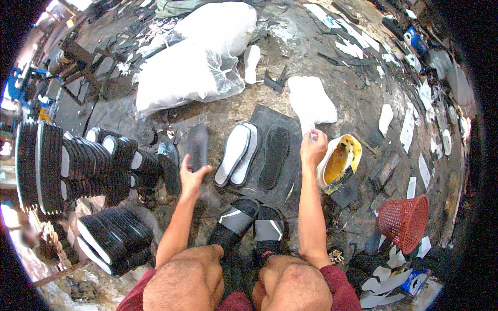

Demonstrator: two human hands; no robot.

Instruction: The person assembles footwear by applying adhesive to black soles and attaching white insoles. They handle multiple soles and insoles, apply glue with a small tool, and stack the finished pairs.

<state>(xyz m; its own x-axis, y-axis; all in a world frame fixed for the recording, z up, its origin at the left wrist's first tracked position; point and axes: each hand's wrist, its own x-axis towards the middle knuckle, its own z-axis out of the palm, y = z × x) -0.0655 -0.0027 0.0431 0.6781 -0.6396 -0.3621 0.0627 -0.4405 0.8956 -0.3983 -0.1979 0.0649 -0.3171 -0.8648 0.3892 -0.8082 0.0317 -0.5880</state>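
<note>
My left hand is held over the floor with thumb and finger spread apart. Just beyond its fingertips, a dark shoe sole is smeared by motion. My right hand pinches the near end of a white insole at a white pile. Between my hands, a pair of slipper soles with pale tops lies partly overlapped. Beside them, a plain black sole rests on a dark flat board. A pot of yellow-brown glue stands right of my right wrist.
Tall stacks of black soles stand at the left, with another bundle nearer. Large white plastic sacks lie at the back. A red-brown basket sits at the right among scraps. My sandalled feet are in front.
</note>
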